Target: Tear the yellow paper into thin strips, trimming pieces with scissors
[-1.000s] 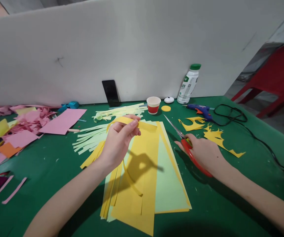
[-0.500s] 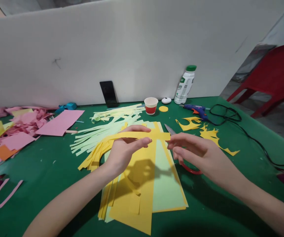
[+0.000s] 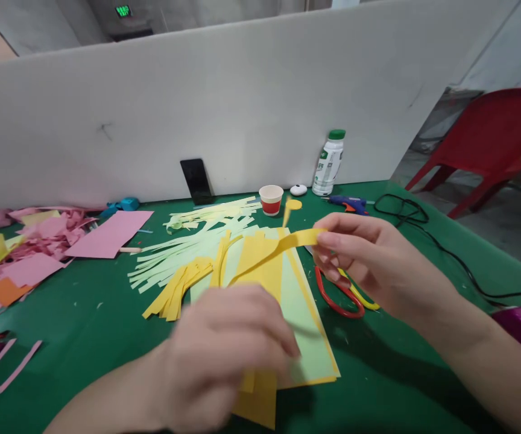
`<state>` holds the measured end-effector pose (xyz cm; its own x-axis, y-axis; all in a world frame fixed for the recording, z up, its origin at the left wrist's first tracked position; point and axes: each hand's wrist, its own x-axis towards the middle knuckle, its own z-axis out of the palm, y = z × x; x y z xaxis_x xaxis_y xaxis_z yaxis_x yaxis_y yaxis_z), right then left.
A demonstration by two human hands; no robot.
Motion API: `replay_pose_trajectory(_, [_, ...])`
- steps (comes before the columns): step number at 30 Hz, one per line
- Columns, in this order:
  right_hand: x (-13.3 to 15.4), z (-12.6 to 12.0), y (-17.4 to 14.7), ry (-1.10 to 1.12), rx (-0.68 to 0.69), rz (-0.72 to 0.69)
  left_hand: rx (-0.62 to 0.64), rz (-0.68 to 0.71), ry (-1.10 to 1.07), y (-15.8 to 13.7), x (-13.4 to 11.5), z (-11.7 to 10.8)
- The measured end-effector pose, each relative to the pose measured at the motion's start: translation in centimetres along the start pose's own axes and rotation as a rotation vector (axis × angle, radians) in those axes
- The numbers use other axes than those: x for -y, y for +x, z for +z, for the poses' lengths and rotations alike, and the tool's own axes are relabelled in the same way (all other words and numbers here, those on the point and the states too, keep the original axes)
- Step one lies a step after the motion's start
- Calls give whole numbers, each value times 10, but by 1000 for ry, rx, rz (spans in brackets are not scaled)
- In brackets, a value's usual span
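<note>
My right hand (image 3: pixel 364 256) pinches one end of a long yellow paper strip (image 3: pixel 294 239) between thumb and fingers. The strip hangs in a curve down to the left, over the stack of yellow and pale green paper sheets (image 3: pixel 308 337). Low in front of the stack, my left hand (image 3: pixel 237 349) is smeared by motion, so its fingers cannot be read. Beneath my right hand lie scissors with red and yellow handles (image 3: pixel 339 301), partly covered. A bunch of yellow strips (image 3: pixel 176 289) rests left of the stack. A small blurred yellow strip (image 3: pixel 286 214) shows near the cup.
Pale green fringed strips (image 3: pixel 161 256) lie behind the stack. At the back are a phone (image 3: pixel 196 181), a paper cup (image 3: pixel 271 201), a bottle (image 3: pixel 329 163) and a blue glue gun (image 3: pixel 348 204) with a black cord. Pink paper (image 3: pixel 111 234) and scraps lie left.
My left hand has let go of the yellow strips and moved down toward me. The bunch now lies on the table, while my right hand holds one strip. The view has tilted up slightly.
</note>
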<state>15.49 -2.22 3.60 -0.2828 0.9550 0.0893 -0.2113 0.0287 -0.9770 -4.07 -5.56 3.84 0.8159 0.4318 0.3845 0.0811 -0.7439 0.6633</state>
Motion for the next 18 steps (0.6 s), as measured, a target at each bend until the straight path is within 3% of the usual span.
replay_pose_trajectory(3, [10, 1, 3, -65, 40, 7, -543, -87, 69, 7, 3, -13])
replay_pose_trajectory(4, [13, 1, 5, -89, 51, 2, -615, -138, 58, 12, 7, -17])
replay_pose_trajectory(9, [24, 0, 16, -118, 104, -18, -461, -369, -128, 30, 25, -26])
replay_pose_trajectory(13, [29, -2, 25, -130, 96, -17, -474, -379, -487, 29, 25, -28])
replay_pose_trajectory(18, [28, -4, 36, -153, 80, -35, -451, -415, -613, 30, 23, -26])
